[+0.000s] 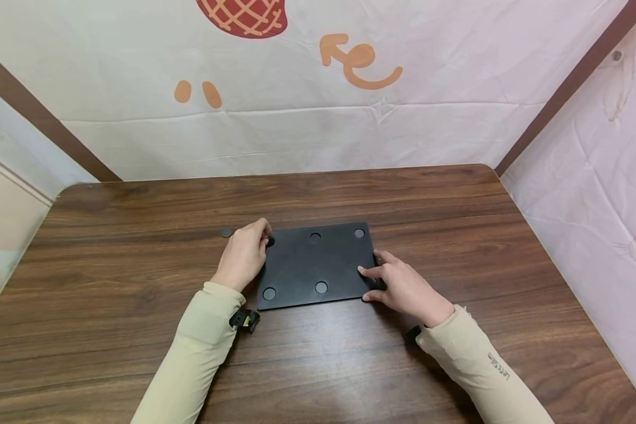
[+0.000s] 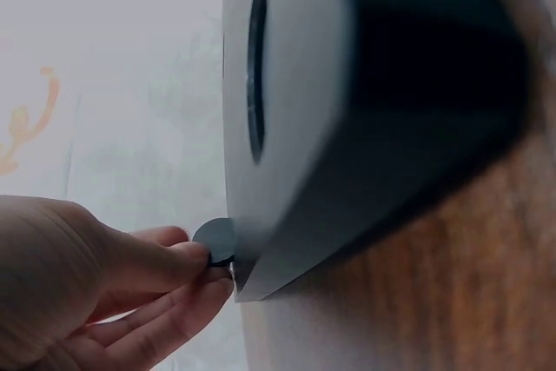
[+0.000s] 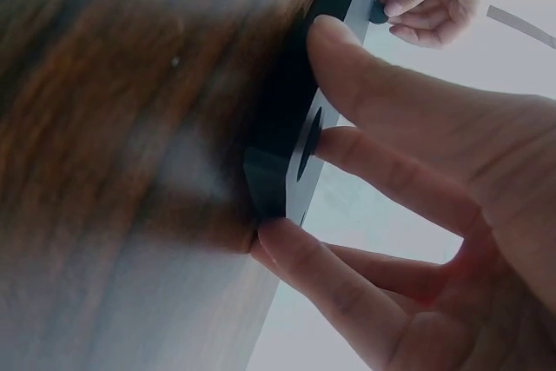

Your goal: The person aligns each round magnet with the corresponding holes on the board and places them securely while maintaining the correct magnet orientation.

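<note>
A flat black rectangular board lies on the table, with several round recesses along its long sides. At its far left corner my left hand pinches a small dark round disc between thumb and fingers. In the left wrist view the disc stands tilted against the board's upper face. My right hand grips the near right corner of the board, its thumb on the near edge and other fingers on the right edge. One fingertip touches the top beside a round recess. Whether the recesses hold discs is unclear.
Another dark disc lies on the wooden table, left of the board and just beyond my left hand. A printed white cloth hangs behind the table's far edge. Black wrist cameras sit under the sleeves.
</note>
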